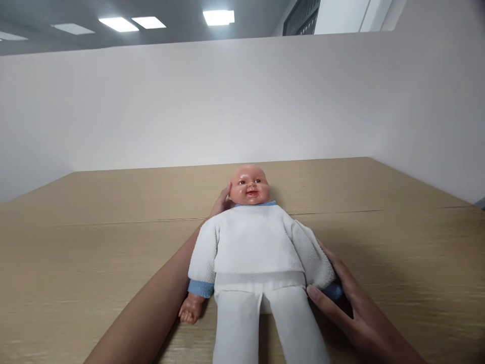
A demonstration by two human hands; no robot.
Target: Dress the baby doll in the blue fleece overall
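A baby doll (253, 253) in a white fleece top with blue cuffs and white trousers lies face up on the wooden table (94, 253), head pointing away from me. My left hand (222, 202) reaches along the doll's side and cups the back of its head; only a few fingers show. My right hand (348, 306) is wrapped round the doll's arm near the blue cuff, thumb resting at the hip. The doll's other bare hand (190, 309) lies beside my left forearm.
White partition walls (242, 101) stand close behind the table and along its right side. Ceiling lights (131, 23) show above the partition. A seam runs across the tabletop level with the doll's shoulders.
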